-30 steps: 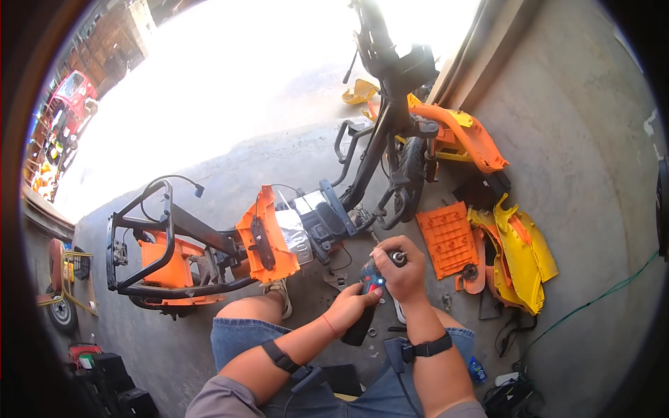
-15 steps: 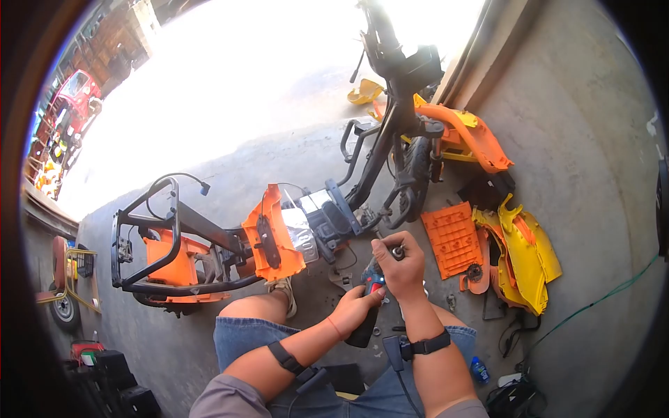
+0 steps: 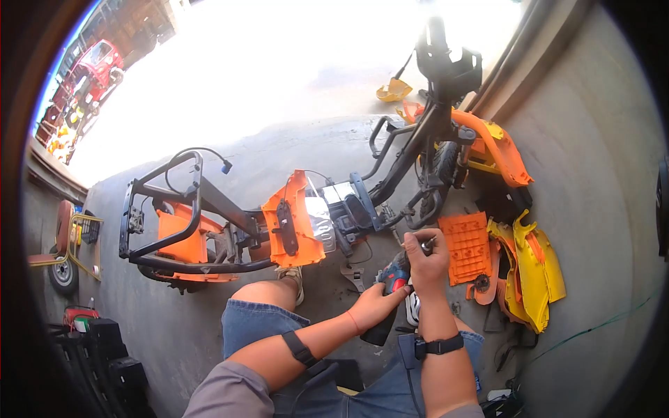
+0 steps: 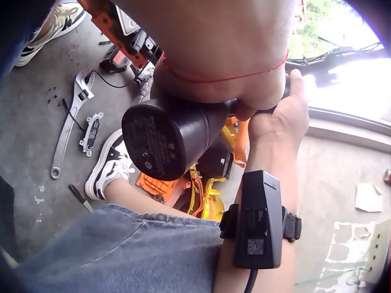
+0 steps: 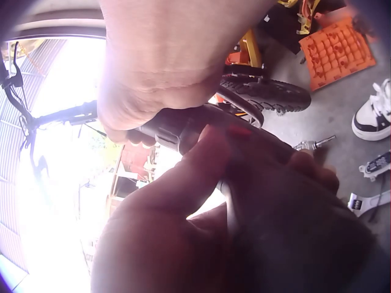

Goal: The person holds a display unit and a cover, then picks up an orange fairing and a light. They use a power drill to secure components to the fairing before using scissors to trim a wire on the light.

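In the head view, the left hand grips the handle of a dark power tool with red and blue parts. My right hand is curled round its front end, where a metal tip shows beside the fingers. The tool's round black base faces the left wrist camera, below the left hand. Fingers of the right hand wrap the tool's dark body in the right wrist view; the left hand lies close behind.
A stripped black scooter frame with an orange panel stands ahead. Orange and yellow panels lie at right. An adjustable wrench and a small module lie on the floor near a shoe.
The head view has shifted, so the scooter frame appears farther right. Both hands and the tool also appear farther right, with their grips unchanged. A shoe shows more clearly beside the hands.
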`<act>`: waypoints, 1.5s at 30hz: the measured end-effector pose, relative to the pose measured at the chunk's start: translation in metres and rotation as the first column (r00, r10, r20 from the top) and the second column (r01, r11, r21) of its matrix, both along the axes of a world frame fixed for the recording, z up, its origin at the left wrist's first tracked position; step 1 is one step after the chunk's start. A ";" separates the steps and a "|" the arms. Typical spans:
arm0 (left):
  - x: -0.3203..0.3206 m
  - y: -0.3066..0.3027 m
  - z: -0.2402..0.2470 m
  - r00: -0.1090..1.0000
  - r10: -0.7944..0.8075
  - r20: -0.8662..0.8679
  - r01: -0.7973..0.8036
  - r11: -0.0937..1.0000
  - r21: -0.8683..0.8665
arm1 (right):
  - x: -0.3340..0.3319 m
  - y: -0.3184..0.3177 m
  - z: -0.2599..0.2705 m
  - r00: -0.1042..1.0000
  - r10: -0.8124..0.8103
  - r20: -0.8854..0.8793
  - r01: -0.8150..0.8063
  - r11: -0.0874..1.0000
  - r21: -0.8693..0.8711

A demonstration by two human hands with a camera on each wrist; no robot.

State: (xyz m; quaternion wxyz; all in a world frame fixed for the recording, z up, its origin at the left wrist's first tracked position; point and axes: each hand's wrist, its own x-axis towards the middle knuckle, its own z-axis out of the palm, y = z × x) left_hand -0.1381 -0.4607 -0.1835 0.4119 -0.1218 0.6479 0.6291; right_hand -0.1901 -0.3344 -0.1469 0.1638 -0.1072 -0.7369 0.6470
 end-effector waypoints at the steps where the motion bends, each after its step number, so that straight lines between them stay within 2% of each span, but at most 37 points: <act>1: -0.003 0.001 0.006 0.996 -0.051 -0.070 0.046 0.997 -0.067 | 0.001 0.003 0.000 0.999 0.019 0.030 -0.019 1.000 -0.014; 2: -0.005 0.000 0.012 0.986 -0.104 -0.131 0.085 0.986 -0.141 | 0.001 0.008 0.000 0.998 0.060 0.017 -0.059 0.997 -0.041; 4: -0.010 -0.002 0.018 0.956 -0.173 -0.237 0.138 0.978 -0.158 | -0.001 0.009 -0.004 0.991 0.134 0.003 -0.133 0.988 -0.075; 6: -0.017 -0.005 0.029 0.965 -0.136 -0.225 0.121 0.990 -0.076 | -0.001 0.007 -0.010 0.988 -0.005 -0.155 -0.010 0.995 -0.096; 7: -0.022 -0.007 0.033 0.964 -0.100 -0.245 0.097 0.995 -0.026 | 0.001 0.009 -0.013 0.988 0.017 -0.154 -0.032 0.995 -0.096; 9: -0.033 -0.013 0.040 0.963 -0.050 -0.263 0.059 0.998 0.027 | 0.011 0.017 -0.020 0.984 -0.059 0.166 0.087 0.982 -0.168; 10: -0.040 -0.016 0.044 0.951 -0.008 -0.310 0.049 0.991 0.123 | 0.015 0.023 -0.021 0.985 -0.045 0.166 0.073 0.983 -0.167; 11: -0.047 -0.021 0.048 0.935 0.035 -0.353 0.045 0.975 0.216 | 0.019 0.028 -0.020 0.934 0.167 0.316 -0.079 0.959 -0.271; 12: -0.053 -0.025 0.052 0.934 0.045 -0.354 0.035 0.976 0.216 | 0.023 0.029 -0.018 0.820 0.374 0.433 -0.202 0.897 -0.393; 13: -0.057 -0.030 0.056 0.931 0.020 -0.365 0.095 0.951 0.294 | 0.027 0.025 -0.014 0.767 0.481 0.425 -0.233 0.825 -0.514; 14: -0.062 -0.034 0.061 0.926 -0.007 -0.378 0.157 0.916 0.369 | 0.028 0.017 -0.011 0.763 0.487 0.426 -0.238 0.824 -0.515; 15: -0.065 -0.041 0.069 0.815 -0.141 -0.562 0.275 0.948 0.162 | 0.030 0.007 -0.008 0.728 0.634 0.261 -0.301 0.638 -0.709; 16: -0.067 -0.048 0.081 0.816 -0.138 -0.562 0.271 0.949 0.161 | 0.031 -0.007 -0.001 0.683 0.728 0.064 -0.351 0.403 -0.845; 17: -0.068 -0.054 0.096 0.728 -0.416 -0.545 0.447 0.891 -0.083 | 0.031 -0.021 0.009 0.724 0.686 -0.065 -0.426 0.372 -0.824; 18: -0.068 -0.057 0.103 0.595 -0.662 -0.456 0.589 0.745 -0.313 | 0.037 -0.030 0.010 0.770 0.623 -0.140 -0.414 0.320 -0.852; 19: -0.069 -0.053 0.081 0.540 -0.733 -0.414 0.662 0.673 -0.330 | 0.038 -0.032 0.007 0.768 0.624 -0.145 -0.398 0.287 -0.871; 21: -0.079 -0.068 0.080 0.540 -0.770 -0.340 0.724 0.631 -0.278 | 0.037 -0.034 -0.006 0.774 0.614 -0.155 -0.377 0.250 -0.892; 22: -0.086 -0.078 0.081 0.537 -0.798 -0.274 0.773 0.595 -0.220 | 0.032 -0.033 -0.016 0.817 0.576 -0.040 -0.276 0.329 -0.903; 23: -0.090 -0.090 0.074 0.612 -0.752 -0.244 0.719 0.658 -0.225 | 0.026 -0.031 -0.020 0.846 0.528 0.074 -0.171 0.401 -0.900; 24: -0.096 -0.105 0.070 0.713 -0.653 -0.256 0.615 0.757 -0.220 | 0.022 -0.029 -0.021 0.851 0.521 0.062 -0.175 0.393 -0.903; 26: -0.111 -0.132 0.036 0.794 -0.436 -0.423 0.255 0.871 -0.419 | 0.018 -0.024 -0.021 0.890 0.415 0.188 -0.038 0.478 -0.878; 27: -0.118 -0.149 -0.014 0.761 -0.230 -0.607 -0.134 0.859 -0.494 | 0.015 -0.023 -0.014 0.917 0.354 0.181 -0.006 0.466 -0.885; 28: -0.122 -0.163 -0.022 0.849 0.101 -0.518 -0.374 0.808 -0.455 | 0.011 -0.018 -0.013 0.924 0.343 0.171 -0.005 0.458 -0.889; 30: -0.122 -0.193 -0.037 0.830 0.170 -0.532 -0.529 0.543 -0.652 | 0.006 -0.003 -0.015 0.957 0.245 0.153 0.039 0.415 -0.909; 32: -0.123 -0.220 -0.086 0.889 0.179 -0.422 -0.455 0.459 -0.763 | 0.001 0.004 -0.014 0.966 0.206 0.157 0.077 0.351 -0.933; 34: -0.122 -0.241 -0.140 0.950 0.173 -0.261 -0.313 0.510 -0.801 | -0.004 0.011 -0.015 0.980 0.121 0.158 0.117 0.294 -0.949; 36: -0.117 -0.233 -0.140 0.944 0.197 -0.265 -0.330 0.539 -0.775 | -0.007 0.016 -0.016 0.979 0.092 0.179 0.151 0.258 -0.954; 38: -0.113 -0.224 -0.137 0.901 0.273 -0.338 -0.422 0.733 -0.533 | -0.008 0.019 -0.015 0.983 0.088 0.162 0.137 0.243 -0.960; 39: -0.116 -0.230 -0.155 0.888 0.330 -0.321 -0.447 0.784 -0.431 | -0.008 0.021 -0.013 0.983 0.082 0.162 0.138 0.240 -0.961; 40: -0.116 -0.224 -0.138 0.889 0.326 -0.322 -0.444 0.784 -0.433 | -0.008 0.022 -0.012 0.982 0.097 0.160 0.132 0.242 -0.961; 42: -0.113 -0.207 -0.080 0.886 0.426 -0.185 -0.464 0.788 -0.405 | -0.007 0.024 -0.011 0.981 0.115 0.157 0.126 0.241 -0.962; 43: -0.116 -0.208 -0.082 0.863 0.497 -0.090 -0.501 0.820 -0.278 | -0.007 0.025 -0.010 0.979 0.121 0.165 0.133 0.232 -0.964; 44: -0.118 -0.208 -0.085 0.865 0.492 -0.096 -0.498 0.820 -0.282 | -0.007 0.025 -0.009 0.977 0.125 0.170 0.139 0.222 -0.965; 45: -0.119 -0.207 -0.088 0.851 0.506 -0.138 -0.525 0.829 -0.196 | -0.007 0.024 -0.006 0.979 0.122 0.164 0.135 0.214 -0.967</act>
